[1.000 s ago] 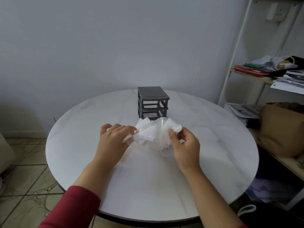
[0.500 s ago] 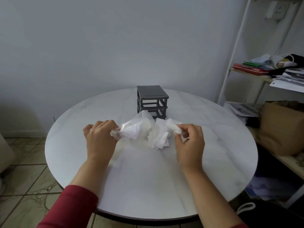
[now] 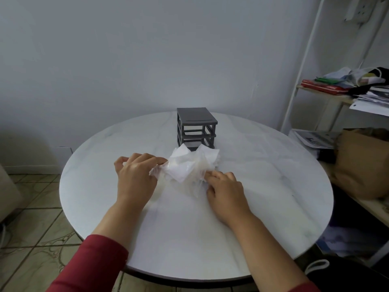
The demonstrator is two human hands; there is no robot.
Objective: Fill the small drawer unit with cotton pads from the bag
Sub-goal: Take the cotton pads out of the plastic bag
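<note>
Bag gripped, drawers not yet filled.
I am pinching the bag (image 3: 186, 171) of cotton pads (image 3: 179, 160) over the desk (image 3: 189, 228), left hand (image 3: 136, 175) and right hand (image 3: 225, 192) each with a closed grip on the plastic; just behind, the drawer unit (image 3: 195, 127) is sitting apparently empty.

No text, label, brand or number can be read anywhere

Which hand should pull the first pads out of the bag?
Right, probably. The left hand grips the bunched end of the bag, anchoring it; the right hand pinches loose plastic beside the cotton pads. The drawer unit stands just behind them.
</note>
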